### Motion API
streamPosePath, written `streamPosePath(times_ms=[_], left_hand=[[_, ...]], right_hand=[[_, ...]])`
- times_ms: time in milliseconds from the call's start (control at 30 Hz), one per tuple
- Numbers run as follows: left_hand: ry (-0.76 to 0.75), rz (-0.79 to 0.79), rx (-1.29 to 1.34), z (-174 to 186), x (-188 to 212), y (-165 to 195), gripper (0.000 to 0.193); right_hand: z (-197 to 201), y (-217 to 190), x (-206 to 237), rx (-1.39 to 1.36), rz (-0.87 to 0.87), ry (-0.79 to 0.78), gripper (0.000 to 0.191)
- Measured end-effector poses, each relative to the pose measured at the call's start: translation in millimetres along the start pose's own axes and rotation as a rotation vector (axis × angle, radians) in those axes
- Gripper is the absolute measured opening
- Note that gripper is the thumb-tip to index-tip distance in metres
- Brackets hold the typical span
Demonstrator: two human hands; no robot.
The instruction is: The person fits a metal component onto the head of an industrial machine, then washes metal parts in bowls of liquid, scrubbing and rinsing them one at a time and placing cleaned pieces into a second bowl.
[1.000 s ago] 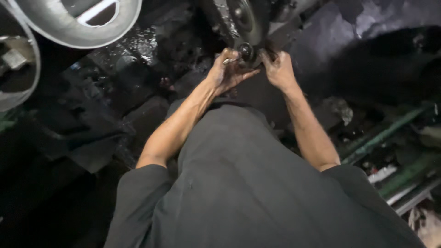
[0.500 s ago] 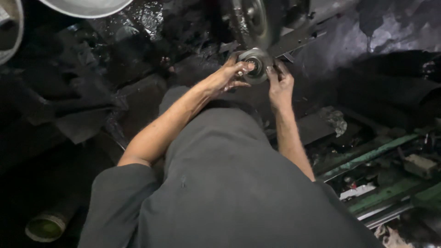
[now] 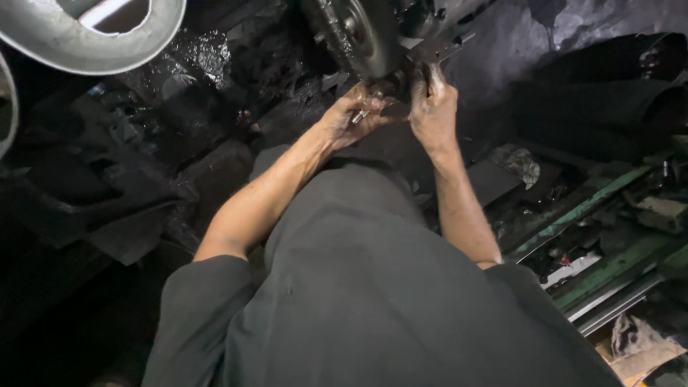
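Left hand fingers are closed round a small shiny metal piece at upper centre; right hand grips the dark part under the greasy toothed wheel. Upper left, a grey metal basin; contents unclear.

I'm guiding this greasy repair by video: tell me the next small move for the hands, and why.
Probably keep the right hand bracing the dark round part beneath the big metal wheel, and turn the small shiny tool a little with the left hand. Both hands meet there; the contact itself is hidden.
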State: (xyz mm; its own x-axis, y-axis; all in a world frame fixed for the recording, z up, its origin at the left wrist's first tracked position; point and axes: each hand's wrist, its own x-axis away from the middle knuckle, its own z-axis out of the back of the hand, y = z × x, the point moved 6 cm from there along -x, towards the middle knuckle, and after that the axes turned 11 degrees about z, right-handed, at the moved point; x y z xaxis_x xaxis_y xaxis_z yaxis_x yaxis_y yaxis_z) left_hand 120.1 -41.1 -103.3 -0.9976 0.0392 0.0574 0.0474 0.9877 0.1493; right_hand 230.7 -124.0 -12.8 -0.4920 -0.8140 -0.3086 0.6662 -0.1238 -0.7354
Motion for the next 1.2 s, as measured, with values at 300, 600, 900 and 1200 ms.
streamPosePath(times_ms=[300, 600, 900, 1200], left_hand=[[-0.267, -0.135, 0.056, -13.8, -18.8, 4.1, 0.011], [-0.316, -0.212, 0.113, 0.8, -23.0, 3.4, 0.020], [-0.045, -0.126, 0.039, 10.0, -12.9, 5.4, 0.062], [0.595, 0.263, -0.740, 25.6, 29.2, 2.3, 0.093]], right_hand=[[3.7, -27.8, -20.0, 0.151, 0.268, -0.027, 0.018], [0.1, -11.7, -21.1, 0.264, 0.147, -0.026, 0.024], [2.4, -7.7, -2.3, 0.085, 0.131, 0.043, 0.030], [2.2, 13.1, 42.5, -0.075, -0.220, -0.104, 0.013]])
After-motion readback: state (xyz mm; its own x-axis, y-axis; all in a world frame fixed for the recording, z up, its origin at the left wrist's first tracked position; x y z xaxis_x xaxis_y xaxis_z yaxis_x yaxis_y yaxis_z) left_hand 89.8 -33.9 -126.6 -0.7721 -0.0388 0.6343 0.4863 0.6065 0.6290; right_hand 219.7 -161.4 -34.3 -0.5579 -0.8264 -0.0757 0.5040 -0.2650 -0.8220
